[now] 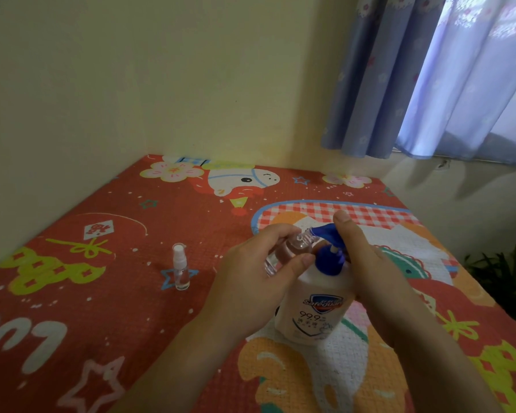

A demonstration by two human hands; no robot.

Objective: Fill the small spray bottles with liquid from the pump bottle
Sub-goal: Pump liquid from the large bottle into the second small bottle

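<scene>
Counting first: one pump bottle [313, 305], white with a blue pump head, and two small spray bottles. My left hand [251, 281] curls round the open spray bottle [292, 248], tilted, its mouth right at the pump's blue spout. My right hand [367, 263] rests on the pump head, fingers over its top, thumb raised; I cannot tell whether those fingers curl round it or lie flat. The second spray bottle [181, 268] stands upright with its white cap on, well apart to my left, near the middle of the mat [72, 293].

The pump bottle stands toward the mat's right half, nearer the near edge. The far and left edges of the mat meet the wall [161, 84]. A blue curtain [429, 70] hangs past the far right corner. A plant [501, 272] sits off the right edge.
</scene>
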